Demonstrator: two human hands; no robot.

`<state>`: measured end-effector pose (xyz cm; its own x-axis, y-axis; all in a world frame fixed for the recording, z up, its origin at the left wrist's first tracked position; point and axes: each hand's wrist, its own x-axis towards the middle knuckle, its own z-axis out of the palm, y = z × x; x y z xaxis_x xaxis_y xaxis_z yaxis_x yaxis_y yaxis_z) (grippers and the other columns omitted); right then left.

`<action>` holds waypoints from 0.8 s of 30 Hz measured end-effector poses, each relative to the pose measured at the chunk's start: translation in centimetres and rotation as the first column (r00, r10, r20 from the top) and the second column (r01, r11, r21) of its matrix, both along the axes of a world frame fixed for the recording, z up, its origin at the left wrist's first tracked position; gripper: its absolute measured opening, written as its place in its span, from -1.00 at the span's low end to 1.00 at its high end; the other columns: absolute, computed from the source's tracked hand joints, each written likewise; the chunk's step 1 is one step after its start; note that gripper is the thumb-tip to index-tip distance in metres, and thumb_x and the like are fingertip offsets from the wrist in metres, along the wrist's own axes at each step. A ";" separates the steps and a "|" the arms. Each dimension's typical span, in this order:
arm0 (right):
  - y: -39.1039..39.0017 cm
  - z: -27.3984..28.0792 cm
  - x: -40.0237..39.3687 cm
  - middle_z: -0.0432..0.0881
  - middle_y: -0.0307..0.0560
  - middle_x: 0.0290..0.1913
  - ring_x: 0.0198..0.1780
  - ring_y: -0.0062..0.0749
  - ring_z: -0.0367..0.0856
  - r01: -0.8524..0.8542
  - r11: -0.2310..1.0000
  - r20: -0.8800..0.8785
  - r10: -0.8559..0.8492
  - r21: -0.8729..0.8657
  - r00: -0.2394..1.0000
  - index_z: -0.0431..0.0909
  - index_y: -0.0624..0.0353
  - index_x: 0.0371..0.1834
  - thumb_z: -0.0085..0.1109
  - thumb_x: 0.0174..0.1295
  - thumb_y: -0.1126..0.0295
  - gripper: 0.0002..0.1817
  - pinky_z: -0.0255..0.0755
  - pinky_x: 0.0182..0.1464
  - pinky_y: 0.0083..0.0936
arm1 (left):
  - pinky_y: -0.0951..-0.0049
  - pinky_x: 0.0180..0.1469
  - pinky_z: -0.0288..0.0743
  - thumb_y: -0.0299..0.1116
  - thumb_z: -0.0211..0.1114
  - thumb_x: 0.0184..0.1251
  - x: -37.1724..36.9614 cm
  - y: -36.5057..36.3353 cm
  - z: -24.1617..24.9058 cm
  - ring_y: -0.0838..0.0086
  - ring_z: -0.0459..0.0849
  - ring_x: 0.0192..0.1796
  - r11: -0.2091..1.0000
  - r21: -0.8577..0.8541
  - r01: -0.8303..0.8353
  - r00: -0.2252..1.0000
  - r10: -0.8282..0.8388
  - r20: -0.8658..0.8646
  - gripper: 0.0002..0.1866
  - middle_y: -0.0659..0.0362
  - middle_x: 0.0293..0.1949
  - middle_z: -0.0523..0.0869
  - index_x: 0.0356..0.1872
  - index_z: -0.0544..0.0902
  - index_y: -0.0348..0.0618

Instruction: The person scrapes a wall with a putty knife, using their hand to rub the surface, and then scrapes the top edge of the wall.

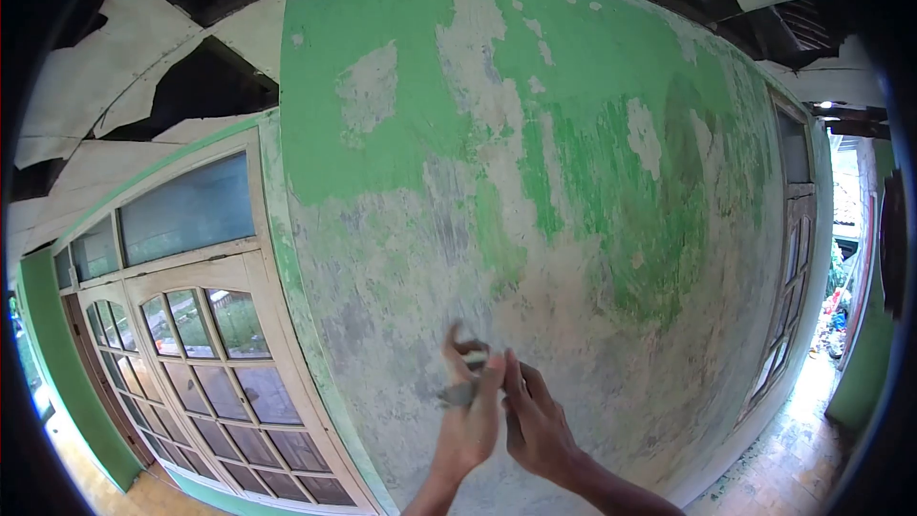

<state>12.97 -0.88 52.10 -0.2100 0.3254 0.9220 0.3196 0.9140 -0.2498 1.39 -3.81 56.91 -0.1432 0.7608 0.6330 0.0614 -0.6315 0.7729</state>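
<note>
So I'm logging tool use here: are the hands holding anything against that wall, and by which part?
The left hand grips a small scraper-like tool by its handle end, its grey blade poking out left. The right hand rests beside it; whether it holds anything cannot be told.

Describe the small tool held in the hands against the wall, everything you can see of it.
The scraper-like tool is small, grey and flat, metal by its look, though it is blurred and mostly hidden. A pale part shows higher up between the fingers. The left hand wraps around it, and the right hand closes in beside it, fingertips at or near its edge. It is held up close to the wall, at the worn grey-white area below the peeling green paint. Whether it touches the wall cannot be told.
</note>
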 end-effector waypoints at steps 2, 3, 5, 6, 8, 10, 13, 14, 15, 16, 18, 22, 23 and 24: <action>1.7 -0.1 1.3 0.51 0.32 0.14 -0.09 0.09 0.67 -0.006 1.000 0.040 0.007 -0.015 0.999 0.09 0.27 0.63 0.02 0.24 0.71 -0.19 0.64 -0.15 -0.27 | 0.03 0.43 0.26 -0.21 0.06 0.56 -2.9 -0.7 1.2 0.05 0.37 0.39 0.975 0.140 -0.173 0.983 0.180 -0.039 -0.18 -0.17 0.41 0.31 0.66 -0.18 -0.13; 3.6 0.7 2.0 0.60 0.22 -0.02 -0.36 -0.18 0.65 -0.029 0.999 0.026 0.028 0.045 0.999 0.02 0.14 0.68 -0.06 0.37 0.60 -0.23 0.59 -0.36 -0.42 | -0.05 0.49 0.18 -0.20 0.07 0.54 -4.4 -1.6 2.0 0.00 0.32 0.47 0.949 0.183 -0.255 0.963 0.266 -0.037 -0.17 -0.18 0.48 0.27 0.67 -0.15 -0.10; 3.5 4.8 4.7 0.62 0.00 -0.19 -0.47 -0.43 0.56 -0.145 0.944 -0.055 0.134 -0.296 0.989 -0.01 -0.01 0.70 -0.08 0.45 0.46 -0.26 0.51 -0.47 -0.50 | -0.12 0.56 -0.01 -0.17 0.06 0.51 -7.7 -2.5 1.9 0.07 0.14 0.61 0.877 0.284 -0.388 0.910 0.412 -0.031 -0.29 -0.10 0.53 0.28 0.63 0.14 -0.10; 2.8 8.2 5.6 0.61 -0.08 -0.23 -0.52 -0.52 0.49 -0.159 0.908 -0.105 0.128 -0.388 0.986 -0.01 -0.05 0.70 -0.06 0.47 0.40 -0.27 0.48 -0.50 -0.53 | -0.11 0.58 -0.05 -0.15 0.04 0.52 -8.7 -2.9 1.6 0.07 0.16 0.61 0.825 0.294 -0.482 0.865 0.502 0.009 -0.31 -0.08 0.52 0.30 0.59 0.20 -0.17; 1.9 14.8 6.6 0.57 -0.16 -0.29 -0.57 -0.60 0.43 -0.110 0.912 -0.104 0.075 -0.396 0.992 -0.02 -0.09 0.70 0.03 0.48 0.31 -0.24 0.45 -0.52 -0.55 | -0.09 0.59 -0.07 -0.09 0.04 0.54 -11.3 -2.6 -0.3 0.06 0.18 0.60 0.696 0.366 -0.618 0.765 0.640 0.073 -0.31 -0.11 0.52 0.29 0.56 0.21 -0.26; 2.4 20.5 6.9 0.55 -0.18 -0.35 -0.59 -0.59 0.44 0.056 0.978 0.005 -0.057 -0.201 0.998 -0.02 -0.06 0.70 0.13 0.41 0.28 -0.18 0.46 -0.51 -0.52 | -0.09 0.59 -0.05 -0.06 0.02 0.57 -12.0 -2.2 -2.2 0.05 0.18 0.59 0.661 0.334 -0.672 0.726 0.678 0.116 -0.30 -0.13 0.51 0.29 0.55 0.21 -0.31; 6.1 28.9 7.0 0.63 -0.09 -0.34 -0.58 -0.50 0.52 0.176 0.982 0.076 -0.171 -0.062 0.982 0.01 0.06 0.69 0.14 0.21 0.38 -0.09 0.50 -0.46 -0.42 | -0.09 0.57 -0.02 0.00 -0.04 0.62 -11.8 -1.2 -5.0 0.01 0.20 0.57 0.624 0.291 -0.725 0.676 0.725 0.131 -0.29 -0.18 0.49 0.30 0.54 0.21 -0.37; 6.1 31.4 6.7 0.64 -0.01 -0.26 -0.60 -0.47 0.49 0.265 0.964 0.105 -0.263 -0.010 0.959 0.06 0.03 0.68 0.10 0.20 0.44 -0.11 0.51 -0.41 -0.38 | -0.09 0.56 0.00 0.03 -0.07 0.64 -11.6 -0.6 -5.9 -0.01 0.20 0.57 0.620 0.289 -0.729 0.669 0.736 0.107 -0.29 -0.20 0.48 0.30 0.53 0.21 -0.38; 6.0 33.7 6.0 0.65 0.07 -0.18 -0.62 -0.43 0.47 0.350 0.936 0.128 -0.353 0.046 0.927 0.11 0.00 0.67 0.06 0.18 0.51 -0.12 0.52 -0.37 -0.34 | -0.10 0.51 0.12 0.03 -0.10 0.67 -11.4 0.1 -6.8 -0.06 0.24 0.54 0.612 0.276 -0.741 0.653 0.752 0.086 -0.29 -0.23 0.46 0.30 0.53 0.20 -0.41; 6.5 35.5 5.8 0.65 0.07 -0.18 -0.62 -0.43 0.47 0.359 0.932 0.126 -0.363 0.047 0.923 0.11 0.00 0.67 0.06 0.18 0.51 -0.12 0.52 -0.37 -0.34 | -0.10 0.51 0.12 0.03 -0.10 0.67 -11.3 0.4 -7.4 -0.06 0.24 0.54 0.618 0.279 -0.735 0.661 0.746 0.087 -0.29 -0.23 0.46 0.30 0.53 0.20 -0.41; 7.4 38.2 5.5 0.65 0.08 -0.33 -0.63 -0.35 0.46 0.539 0.831 0.151 -0.556 0.140 0.817 0.12 -0.05 0.67 -0.05 0.10 0.55 -0.09 0.52 -0.35 -0.28 | -0.11 0.46 0.22 0.05 -0.11 0.68 -11.0 1.1 -8.2 -0.08 0.29 0.51 0.691 0.261 -0.674 0.729 0.680 0.085 -0.27 -0.27 0.47 0.28 0.55 0.17 -0.40; 8.1 39.1 5.2 0.60 -0.01 -0.50 -0.65 -0.34 0.44 0.596 0.742 0.165 -0.658 0.307 0.735 0.15 -0.13 0.66 -0.08 0.09 0.54 -0.09 0.50 -0.41 -0.31 | 0.01 0.49 0.17 0.07 -0.08 0.63 -10.3 1.6 -8.7 0.05 0.24 0.53 0.655 0.282 -0.701 0.701 0.706 0.100 -0.25 -0.16 0.50 0.27 0.60 0.12 -0.27; 7.7 38.9 5.3 0.59 -0.02 -0.51 -0.66 -0.35 0.43 0.626 0.731 0.211 -0.680 0.271 0.702 0.16 -0.17 0.66 -0.08 0.08 0.54 -0.08 0.48 -0.44 -0.33 | 0.00 0.48 0.20 0.07 -0.08 0.63 -10.4 1.3 -8.5 0.05 0.24 0.53 0.639 0.291 -0.712 0.681 0.730 0.064 -0.24 -0.17 0.50 0.25 0.59 0.11 -0.31; 6.7 38.7 5.0 0.57 -0.04 -0.51 -0.67 -0.36 0.43 0.656 0.716 0.256 -0.698 0.238 0.669 0.18 -0.21 0.66 -0.08 0.07 0.55 -0.07 0.46 -0.48 -0.34 | 0.00 0.48 0.20 0.07 -0.08 0.63 -10.4 1.5 -8.5 0.05 0.24 0.53 0.647 0.288 -0.706 0.688 0.723 0.061 -0.24 -0.17 0.50 0.25 0.59 0.11 -0.31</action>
<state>17.97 5.84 90.84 -0.2491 0.3872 0.8877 0.9006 0.4298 0.0652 -9.02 -2.36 48.40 -0.5288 0.2359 0.8153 0.6182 -0.5511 0.5605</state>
